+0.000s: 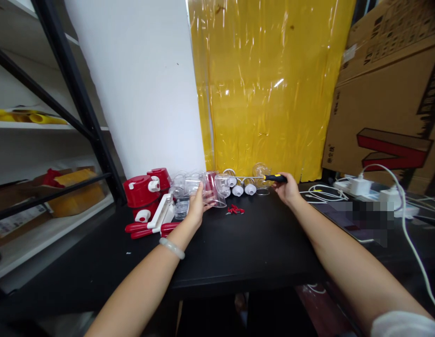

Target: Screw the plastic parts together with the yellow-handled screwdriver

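My left hand (195, 205) is closed around a clear plastic cup-like part (216, 196) with a reddish tint, held on its side above the black table. My right hand (288, 189) grips a screwdriver (275, 178) by its black and yellow handle. The thin shaft points left, and its tip reaches the narrow end of the clear part; whether it touches a screw cannot be made out. Below lies a small pile of red pieces (235, 209) with metal tips. Several white-ended cylinders (250, 188) lie behind the shaft.
Red housings (137, 191) and a white frame with red handles (163, 214) stand left, beside more clear parts (181, 209). At right are a dark flat device (338, 220), white chargers (359, 186) and cables. A large cardboard box (386, 103) and yellow plastic curtain (266, 93) rise behind.
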The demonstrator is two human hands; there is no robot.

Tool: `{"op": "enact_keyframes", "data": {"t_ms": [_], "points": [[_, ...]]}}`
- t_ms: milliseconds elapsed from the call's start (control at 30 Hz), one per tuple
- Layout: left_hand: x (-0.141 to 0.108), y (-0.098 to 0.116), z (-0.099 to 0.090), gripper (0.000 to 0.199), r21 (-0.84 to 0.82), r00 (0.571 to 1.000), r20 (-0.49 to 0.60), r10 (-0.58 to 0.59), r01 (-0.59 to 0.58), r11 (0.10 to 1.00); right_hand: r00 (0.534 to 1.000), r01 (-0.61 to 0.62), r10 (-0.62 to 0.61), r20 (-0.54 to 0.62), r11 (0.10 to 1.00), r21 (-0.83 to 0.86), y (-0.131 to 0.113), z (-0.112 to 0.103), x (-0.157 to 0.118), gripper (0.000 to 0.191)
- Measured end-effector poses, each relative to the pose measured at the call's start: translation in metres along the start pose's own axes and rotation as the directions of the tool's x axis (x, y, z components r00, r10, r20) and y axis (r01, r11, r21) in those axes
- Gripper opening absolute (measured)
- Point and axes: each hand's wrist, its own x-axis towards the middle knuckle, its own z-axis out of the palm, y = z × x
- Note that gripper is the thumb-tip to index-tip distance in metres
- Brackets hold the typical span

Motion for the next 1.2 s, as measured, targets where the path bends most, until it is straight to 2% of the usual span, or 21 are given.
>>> {"op": "enact_keyframes", "data": {"t_ms": [133,233,400,533,667,800,933,1100,1200], "points": [[0.0019,0.0005,-0.0011,0.036,0.006,1.000,-0.017,-0.006,0.006,1.000,0.998,0.067,-0.068,-0.003,0.992,-0.104,0.0061,0.0013,0.0000,0.031],[0.0021,0.0007,-0.0017,0.037,0.007,1.000,-0.017,-0.011,0.011,1.000,0.995,0.101,-0.097,0.030,0.983,-0.156,0.0080,0.0007,0.0009,0.028],[0.0002,0.0006,-0.0014,0.041,0.009,1.000,-0.015,-0.008,0.008,1.000,1.000,0.022,-0.022,0.000,0.997,-0.069,0.0042,0.0001,0.0014,0.018],[-0.0002,0.0000,-0.0013,0.041,0.006,1.000,-0.008,-0.005,0.005,1.000,0.999,-0.026,0.026,0.036,0.999,-0.020,0.0018,-0.0018,0.0020,0.017],[0.0002,0.0001,-0.0013,0.046,0.007,1.000,-0.001,-0.006,0.006,1.000,0.999,0.027,-0.025,0.042,0.998,-0.051,0.0038,-0.0039,0.0046,0.027],[0.0000,0.0009,-0.0010,0.043,0.012,1.000,-0.007,-0.007,0.007,1.000,0.997,0.073,-0.071,0.025,0.991,-0.108,0.0079,-0.0040,0.0055,0.039],[0.0000,0.0013,-0.0014,0.043,0.007,1.000,-0.016,-0.005,0.005,1.000,0.997,0.070,-0.066,0.035,0.990,-0.121,0.0093,-0.0031,0.0037,0.030],[0.0000,0.0013,-0.0013,0.043,0.009,1.000,-0.016,-0.005,0.005,1.000,0.997,-0.018,0.019,0.078,1.000,-0.020,0.0034,-0.0032,0.0001,0.019],[0.0000,0.0012,-0.0007,0.044,0.005,1.000,-0.014,-0.013,0.013,1.000,0.995,-0.022,0.021,0.102,1.000,0.011,0.0002,-0.0034,-0.0015,0.017]]}}
